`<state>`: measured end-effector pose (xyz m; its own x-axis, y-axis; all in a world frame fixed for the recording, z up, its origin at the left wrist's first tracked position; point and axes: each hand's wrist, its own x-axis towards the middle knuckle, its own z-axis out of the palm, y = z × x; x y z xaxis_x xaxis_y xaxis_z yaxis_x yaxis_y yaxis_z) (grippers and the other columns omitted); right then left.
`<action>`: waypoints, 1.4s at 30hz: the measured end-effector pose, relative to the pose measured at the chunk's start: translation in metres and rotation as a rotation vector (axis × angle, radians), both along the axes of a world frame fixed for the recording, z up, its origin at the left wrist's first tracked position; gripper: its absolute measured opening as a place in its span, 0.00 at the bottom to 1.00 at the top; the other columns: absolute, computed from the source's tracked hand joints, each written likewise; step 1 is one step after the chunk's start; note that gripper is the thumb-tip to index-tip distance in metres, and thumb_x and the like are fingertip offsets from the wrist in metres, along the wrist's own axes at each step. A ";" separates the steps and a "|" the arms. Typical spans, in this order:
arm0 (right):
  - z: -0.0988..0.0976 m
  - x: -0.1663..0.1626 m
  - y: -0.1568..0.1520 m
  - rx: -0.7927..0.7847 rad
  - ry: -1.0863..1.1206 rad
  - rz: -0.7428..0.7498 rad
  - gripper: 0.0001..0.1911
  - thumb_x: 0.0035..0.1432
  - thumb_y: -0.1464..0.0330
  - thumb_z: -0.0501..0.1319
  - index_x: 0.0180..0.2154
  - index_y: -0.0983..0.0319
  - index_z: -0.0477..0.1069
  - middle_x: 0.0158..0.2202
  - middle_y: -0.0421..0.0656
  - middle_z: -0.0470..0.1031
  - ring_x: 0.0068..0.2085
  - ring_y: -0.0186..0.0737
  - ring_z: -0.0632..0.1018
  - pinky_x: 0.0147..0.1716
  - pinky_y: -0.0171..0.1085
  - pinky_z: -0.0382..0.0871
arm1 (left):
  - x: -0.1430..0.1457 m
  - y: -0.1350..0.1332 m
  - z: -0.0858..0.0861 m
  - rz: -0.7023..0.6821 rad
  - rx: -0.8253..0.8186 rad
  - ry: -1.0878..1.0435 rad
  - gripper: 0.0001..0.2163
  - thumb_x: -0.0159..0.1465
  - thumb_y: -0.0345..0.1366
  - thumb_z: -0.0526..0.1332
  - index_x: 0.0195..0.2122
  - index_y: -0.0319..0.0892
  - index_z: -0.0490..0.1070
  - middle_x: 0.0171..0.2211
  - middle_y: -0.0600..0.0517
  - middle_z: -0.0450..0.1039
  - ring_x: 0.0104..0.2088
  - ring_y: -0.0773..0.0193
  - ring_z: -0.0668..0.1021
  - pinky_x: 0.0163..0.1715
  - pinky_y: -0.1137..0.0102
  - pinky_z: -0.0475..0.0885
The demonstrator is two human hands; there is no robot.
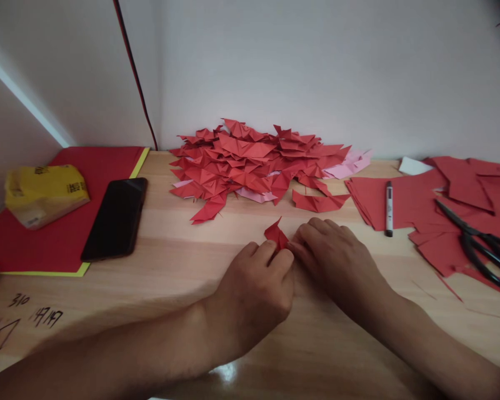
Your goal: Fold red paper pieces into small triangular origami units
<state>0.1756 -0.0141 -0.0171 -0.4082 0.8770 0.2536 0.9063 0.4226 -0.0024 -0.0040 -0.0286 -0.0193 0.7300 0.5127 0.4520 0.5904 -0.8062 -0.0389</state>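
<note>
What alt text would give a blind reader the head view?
A bare left hand pinches a small folded red paper piece, the bare right hand at its edge, over a pale wooden table. Behind lies a heap of folded red and pink paper; left, a black smartphone; right, black-handled scissors on red paper sheets.

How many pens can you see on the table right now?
1: the pen lies on the red sheets, between the right hand and the scissors. Others could be hidden under the paper.
</note>
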 end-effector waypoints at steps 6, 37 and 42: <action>0.000 -0.002 -0.001 0.000 -0.030 -0.018 0.12 0.65 0.69 0.56 0.28 0.61 0.67 0.28 0.44 0.71 0.31 0.45 0.73 0.31 0.41 0.59 | 0.002 -0.003 0.001 0.016 0.001 -0.002 0.06 0.63 0.24 0.59 0.37 0.33 0.76 0.32 0.48 0.72 0.33 0.59 0.73 0.28 0.65 0.69; -0.004 0.004 0.001 -0.066 0.100 -0.030 0.14 0.67 0.67 0.53 0.29 0.61 0.67 0.29 0.44 0.71 0.32 0.42 0.72 0.32 0.39 0.62 | 0.004 -0.017 0.005 0.096 -0.055 0.180 0.12 0.67 0.25 0.53 0.44 0.32 0.75 0.46 0.42 0.74 0.46 0.53 0.74 0.37 0.61 0.72; 0.008 0.018 0.003 -0.290 0.400 0.032 0.12 0.66 0.67 0.53 0.31 0.60 0.70 0.31 0.42 0.74 0.33 0.38 0.74 0.33 0.36 0.67 | 0.004 -0.016 0.005 0.090 -0.068 0.153 0.09 0.66 0.27 0.56 0.40 0.33 0.76 0.43 0.44 0.74 0.44 0.54 0.74 0.37 0.61 0.72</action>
<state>0.1937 -0.0112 -0.0095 -0.3563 0.9233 0.1437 0.7969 0.3805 -0.4692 -0.0003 -0.0443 -0.0139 0.7369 0.6050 0.3014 0.6519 -0.7540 -0.0804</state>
